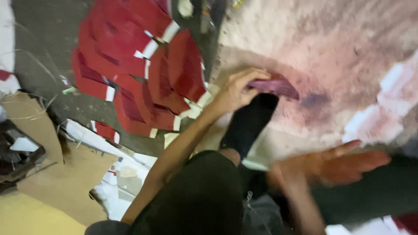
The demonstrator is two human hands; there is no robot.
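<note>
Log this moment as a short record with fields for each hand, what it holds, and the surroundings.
left hand: left hand reaches forward, fingers closed on a dark red flat piece
right hand: right hand open, fingers stretched, blurred, holds nothing visible
work surface: pink-stained board
floor: grey floor with a pile of red sheets
left side: brown cardboard
focus: picture blurred, fine detail unclear

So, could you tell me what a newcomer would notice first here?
The fan of red sheets spread on the grey floor, upper left, draws the eye. Right of it, the left hand grips a dark red pad on a pink-stained board, while the right hand blurs open, lower right.
</note>
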